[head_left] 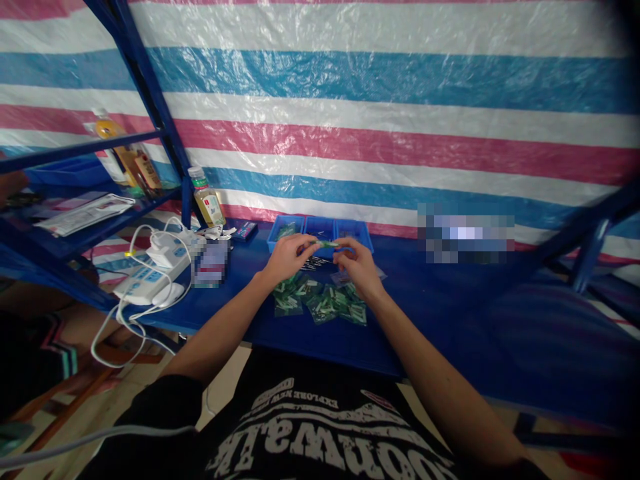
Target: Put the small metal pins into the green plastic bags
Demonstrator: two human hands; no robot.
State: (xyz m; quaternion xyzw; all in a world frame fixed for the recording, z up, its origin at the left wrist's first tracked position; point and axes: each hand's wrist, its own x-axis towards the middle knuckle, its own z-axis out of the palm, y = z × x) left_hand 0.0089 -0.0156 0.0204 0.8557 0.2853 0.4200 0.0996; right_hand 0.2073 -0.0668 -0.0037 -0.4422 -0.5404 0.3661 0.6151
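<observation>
My left hand (291,257) and my right hand (359,265) meet over the table, both with bent fingers. Between their fingertips is a small green packet (328,245), each hand pinching one end; its contents are too small to make out. Just below the hands lies a pile of clear plastic bags (327,303) with green and whitish pieces inside. Thin dark metal pieces (314,263) lie loose between my hands. Right behind the fingers stands a blue divided tray (369,239), partly covered by them, with small items in its compartments.
To the left, a white power strip (145,277) trails tangled cables near a capped bottle (206,198) and a small dark box (244,231). A blue frame post (150,93) rises beside a shelf holding bottles. Another person's leg (85,323) shows at the far left.
</observation>
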